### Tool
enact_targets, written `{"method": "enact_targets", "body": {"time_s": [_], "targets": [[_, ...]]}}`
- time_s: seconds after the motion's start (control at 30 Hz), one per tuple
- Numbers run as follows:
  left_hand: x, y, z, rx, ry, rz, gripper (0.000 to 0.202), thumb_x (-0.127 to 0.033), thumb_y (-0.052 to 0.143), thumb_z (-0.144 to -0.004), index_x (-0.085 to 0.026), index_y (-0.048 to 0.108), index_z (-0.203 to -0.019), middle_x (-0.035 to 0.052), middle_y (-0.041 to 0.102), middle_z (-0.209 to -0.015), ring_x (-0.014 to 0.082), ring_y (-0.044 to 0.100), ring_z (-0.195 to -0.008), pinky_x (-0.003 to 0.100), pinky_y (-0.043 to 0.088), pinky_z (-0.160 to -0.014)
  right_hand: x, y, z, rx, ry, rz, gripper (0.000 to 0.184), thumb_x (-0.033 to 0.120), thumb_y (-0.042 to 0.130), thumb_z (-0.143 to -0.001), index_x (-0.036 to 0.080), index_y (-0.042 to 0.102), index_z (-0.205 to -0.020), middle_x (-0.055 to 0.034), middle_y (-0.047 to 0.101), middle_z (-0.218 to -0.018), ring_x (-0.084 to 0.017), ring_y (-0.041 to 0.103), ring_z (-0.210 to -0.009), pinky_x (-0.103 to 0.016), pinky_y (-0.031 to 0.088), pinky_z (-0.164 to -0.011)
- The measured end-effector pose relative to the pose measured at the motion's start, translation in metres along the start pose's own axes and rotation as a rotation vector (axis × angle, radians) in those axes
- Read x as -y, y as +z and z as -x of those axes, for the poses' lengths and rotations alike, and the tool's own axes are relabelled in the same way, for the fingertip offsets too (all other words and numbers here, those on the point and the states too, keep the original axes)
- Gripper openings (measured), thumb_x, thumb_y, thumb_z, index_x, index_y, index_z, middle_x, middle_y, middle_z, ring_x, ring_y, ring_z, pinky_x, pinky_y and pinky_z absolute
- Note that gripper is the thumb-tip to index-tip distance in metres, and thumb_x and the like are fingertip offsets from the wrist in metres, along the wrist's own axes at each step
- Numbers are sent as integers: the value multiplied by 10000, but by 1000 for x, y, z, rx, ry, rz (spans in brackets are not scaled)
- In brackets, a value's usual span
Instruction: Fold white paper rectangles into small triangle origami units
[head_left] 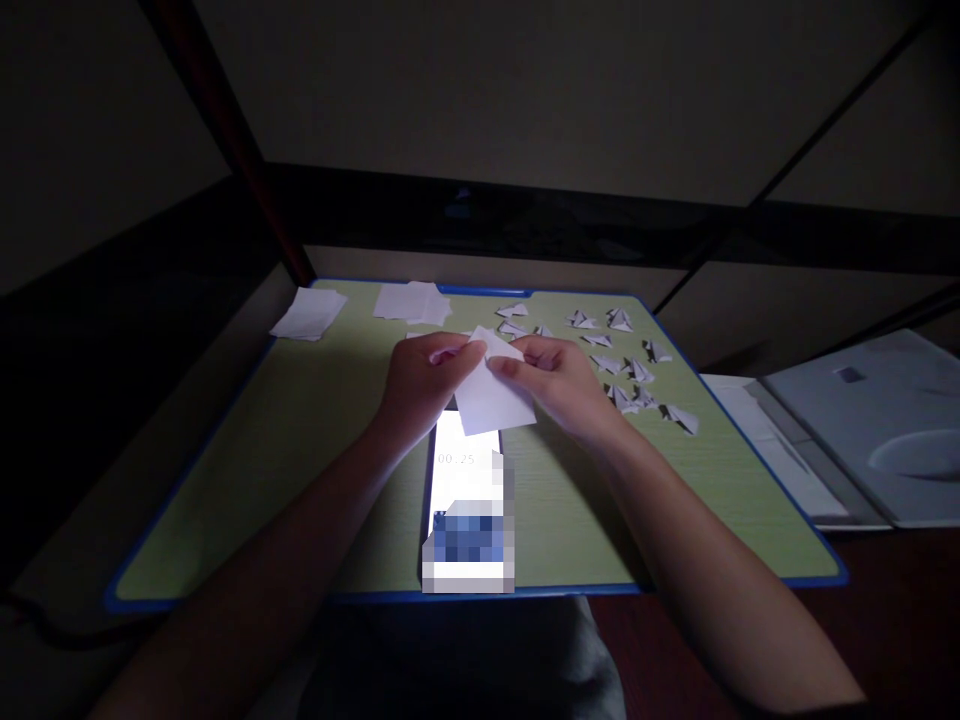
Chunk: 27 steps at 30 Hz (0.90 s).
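head view, left hand (426, 376) and right hand (556, 374) pinched on pointed white paper (493, 396), angular folded papers (619, 320)

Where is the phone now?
In the head view, the phone lies slightly left of centre at the near edge of the table, partly hidden by the held paper.

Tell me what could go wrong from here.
The white paper sheet, pinched in the left hand and right hand, might tear if they pull unevenly. The rectangular phone with a lit white screen lies at the near edge of the blue-rimmed green tabletop, so a knock could push it off. Small folded white paper pieces lie beside the right hand; a sweep may scatter them.
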<state>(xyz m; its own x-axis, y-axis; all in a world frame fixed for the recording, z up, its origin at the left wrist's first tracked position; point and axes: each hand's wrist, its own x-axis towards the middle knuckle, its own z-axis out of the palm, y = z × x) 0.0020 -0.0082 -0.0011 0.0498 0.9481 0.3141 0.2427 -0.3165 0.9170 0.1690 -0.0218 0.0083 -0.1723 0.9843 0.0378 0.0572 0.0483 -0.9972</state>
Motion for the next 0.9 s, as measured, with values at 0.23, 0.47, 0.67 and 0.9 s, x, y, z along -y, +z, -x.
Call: {"method": "enact_targets", "body": {"time_s": [0.23,0.47,0.67,0.9], "targets": [[4,5,1,-3,-1,52,176,-335,665,-731,-185,692,-644,6,639,-635,114,513,-584,234,381,-499,-7,-1,-2,-22,2,0,357,453,844,-630,153,670,-715,-6,648,-621,-102,538,-496,-218,352,-413],[2,6,1,5,-40,88,175,-324,672,-706,-169,701,-632,-10,615,-593,101,494,-539,231,366,-478,-7,-2,-3,-11,36,-54,407,467,885,-563,151,675,-712,-15,668,-631,-113,560,-498,-220,372,-412],[0,5,2,50,-70,115,191,-339,674,-723,-170,708,-642,-16,585,-544,99,475,-510,235,355,-464,-7,-4,-4,-23,21,-34,365,413,880,-579,151,670,-722,-11,669,-634,-106,562,-496,-214,374,-415],[7,5,1,99,-56,121,216,-352,671,-748,-172,693,-630,4,611,-573,102,499,-527,238,373,-470,-7,-5,-4,-23,31,49,314,412,799,-655,151,670,-774,-17,667,-643,-115,565,-498,-220,372,-414]]}}
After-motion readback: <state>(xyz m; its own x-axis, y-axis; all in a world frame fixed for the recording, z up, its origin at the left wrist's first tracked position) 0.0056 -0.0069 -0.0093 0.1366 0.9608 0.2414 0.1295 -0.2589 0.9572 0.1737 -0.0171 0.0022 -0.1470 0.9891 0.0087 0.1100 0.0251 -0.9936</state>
